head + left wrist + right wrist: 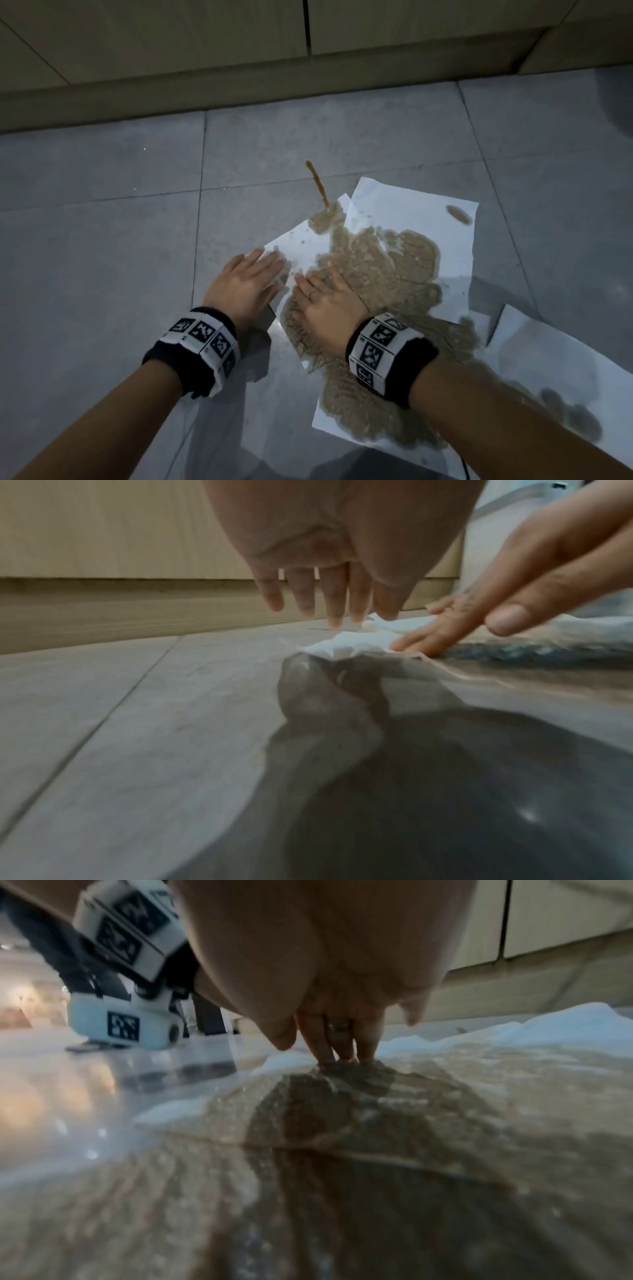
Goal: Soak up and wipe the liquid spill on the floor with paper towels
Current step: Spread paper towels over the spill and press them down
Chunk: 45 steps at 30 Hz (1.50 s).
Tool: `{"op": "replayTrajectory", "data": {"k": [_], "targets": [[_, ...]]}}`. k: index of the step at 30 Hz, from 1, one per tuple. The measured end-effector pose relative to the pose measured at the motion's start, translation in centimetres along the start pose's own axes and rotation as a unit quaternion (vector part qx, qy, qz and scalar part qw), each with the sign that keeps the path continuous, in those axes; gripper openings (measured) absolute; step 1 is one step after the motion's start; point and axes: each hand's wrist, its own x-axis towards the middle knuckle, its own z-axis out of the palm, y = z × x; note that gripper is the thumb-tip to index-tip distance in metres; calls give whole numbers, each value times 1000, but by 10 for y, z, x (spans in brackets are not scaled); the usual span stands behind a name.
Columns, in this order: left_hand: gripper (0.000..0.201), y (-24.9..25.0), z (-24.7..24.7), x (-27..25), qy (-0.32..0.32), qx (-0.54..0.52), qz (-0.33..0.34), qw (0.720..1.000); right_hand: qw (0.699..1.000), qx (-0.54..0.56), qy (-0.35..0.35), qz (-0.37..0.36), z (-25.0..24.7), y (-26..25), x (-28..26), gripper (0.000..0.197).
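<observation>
Spill [380,270]: brown liquid, middle and lower right of the head view, mostly soaked into the sheets lying over it; a thin brown streak [317,183] runs up past the paper onto bare floor, and a separate small brown patch [458,214] shows through near the upper right corner of the top sheet.
Paper towels [424,212]: several white sheets, overlapping, flat on the floor right of centre; wet and brown through the middle, white at the edges. One more sheet [534,346] at the lower right edge, partly stained.
Left hand [245,282]: fingers straight, flat, palm down; fingertips at the left corner of a white sheet, holding nothing. In the left wrist view the fingers [334,599] point down toward the floor at the crumpled paper edge [342,645].
Right hand [327,301]: flat, fingers extended, pressing on the soaked paper just beside the left hand; nothing gripped. Ring [312,293] on one finger. Right wrist view shows fingertips [339,1047] touching the wet brown paper.
Wristbands: black bands with black-and-white markers on the left [202,346] and right [387,349] wrists.
Floor [102,222]: grey tiles, glossy, pale grout lines.
Cabinet [154,37]: light wood fronts and kickboard across the top of the head view.
</observation>
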Motion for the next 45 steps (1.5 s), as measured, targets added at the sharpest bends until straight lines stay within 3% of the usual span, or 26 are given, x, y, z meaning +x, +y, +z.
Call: {"op": "replayTrajectory", "data": {"k": [2, 5, 9, 13, 16, 19, 21, 26, 29, 34, 38, 42, 45], "targets": [[50, 4, 5, -7, -54, -10, -14, 998, 1000, 7, -3, 6, -3, 2, 2, 48], [70, 4, 13, -10, -153, -90, -101, 979, 999, 33, 25, 16, -13, -1, 5, 48], [76, 5, 17, -11, -130, -100, -121, 979, 999, -2, -36, -7, -3, -11, 0, 52], [77, 9, 12, -14, -140, -118, -158, 970, 999, 31, 9, -13, -1, -16, -6, 51], [80, 9, 12, -12, -167, -134, -177, 961, 998, 42, -31, -41, 6, -22, -12, 52], [81, 9, 16, -13, -182, -126, -180, 958, 993, 117, 21, 13, -5, -13, -8, 48], [86, 8, 19, -13, -183, -115, -183, 959, 992, 102, 51, 55, -15, 0, -3, 55], [89, 4, 27, -10, -208, -80, -184, 957, 992, 45, -60, 103, -22, 27, 7, 63], [99, 5, 26, -9, -214, -93, -185, 955, 992, 72, -8, 102, -27, 28, 10, 58], [86, 7, 24, -10, -214, -100, -186, 954, 991, 76, -59, 90, -18, 33, 8, 59], [86, 8, 25, -11, -208, -87, -189, 956, 997, 59, -22, 45, -18, 19, -18, 63], [71, 10, 22, -10, -217, -57, -187, 956, 993, -12, -113, -16, 33, -27, -54, 73], [67, 18, 16, -8, -226, -59, -202, 951, 994, 14, -105, -9, 50, -29, -62, 75]]}}
